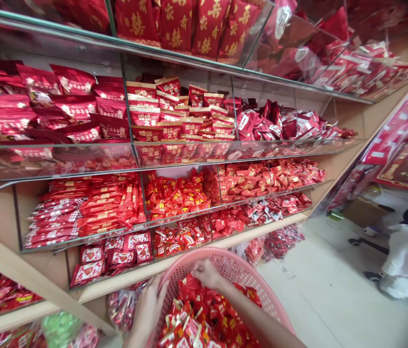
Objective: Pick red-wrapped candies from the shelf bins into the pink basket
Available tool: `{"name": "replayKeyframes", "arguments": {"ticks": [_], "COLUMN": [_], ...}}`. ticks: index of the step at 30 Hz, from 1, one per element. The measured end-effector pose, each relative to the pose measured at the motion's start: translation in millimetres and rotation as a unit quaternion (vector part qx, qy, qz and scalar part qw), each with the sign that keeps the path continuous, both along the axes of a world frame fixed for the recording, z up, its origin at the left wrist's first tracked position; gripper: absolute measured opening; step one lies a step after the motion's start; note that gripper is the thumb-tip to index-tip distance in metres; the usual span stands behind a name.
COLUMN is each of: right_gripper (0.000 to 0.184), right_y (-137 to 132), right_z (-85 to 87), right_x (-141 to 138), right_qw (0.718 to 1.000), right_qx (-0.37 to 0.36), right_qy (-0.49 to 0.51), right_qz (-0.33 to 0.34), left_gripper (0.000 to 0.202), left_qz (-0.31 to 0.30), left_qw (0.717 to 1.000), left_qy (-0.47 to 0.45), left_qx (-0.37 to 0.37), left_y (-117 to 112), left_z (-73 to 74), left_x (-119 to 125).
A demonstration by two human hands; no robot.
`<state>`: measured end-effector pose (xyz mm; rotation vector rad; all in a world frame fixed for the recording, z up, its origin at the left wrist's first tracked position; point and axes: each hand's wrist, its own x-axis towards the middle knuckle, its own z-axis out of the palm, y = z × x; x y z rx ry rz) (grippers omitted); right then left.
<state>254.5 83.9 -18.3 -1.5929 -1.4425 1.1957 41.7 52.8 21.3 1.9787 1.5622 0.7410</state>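
A pink perforated plastic basket (272, 302) holds a heap of small red wrapped packets (207, 319). My left hand (150, 298) grips the basket's left rim, with the fingers bent over its edge. Inside the basket, near the far wall, my right hand (206, 273) has its fingers curled together just above the red packets. Whatever those fingers may pinch is too small or hidden to make out. Right behind the basket, the lowest shelf bin holds red sweets (180, 240).
Glass-fronted shelves (185, 164) packed with red packets rise in front of me. Filled plastic bags (283, 241) lie under the bottom wooden ledge (124, 275). Pale floor (319, 285) stretches to the right, where a person's light-clothed leg (406, 256) shows near a wheeled chair base.
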Motion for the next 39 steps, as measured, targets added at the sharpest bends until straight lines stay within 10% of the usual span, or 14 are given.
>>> {"name": "replayKeyframes", "arguments": {"ticks": [8,22,27,39], "right_gripper": [0.021,0.031,0.005,0.015], "right_y": [8,37,68,78], "right_z": [-6.3,64.8,60.9,36.5], "right_x": [-2,82,93,90], "right_qw": [0.993,0.92,0.895,0.872], "right_qx": [0.067,0.23,0.192,0.21], "right_qy": [-0.093,-0.234,-0.335,-0.344], "right_qz": [-0.023,-0.213,-0.223,-0.278], "left_gripper": [0.041,0.039,0.038,0.038], "left_qz": [0.003,0.014,0.01,0.016], "left_qw": [1.0,1.0,1.0,1.0], "left_qy": [-0.006,-0.023,-0.026,-0.015], "left_qx": [0.011,-0.003,0.006,0.009], "left_y": [2,0,0,0], "left_z": [-3.2,-1.1,-0.1,1.0], "left_x": [-1,1,0,0]}}
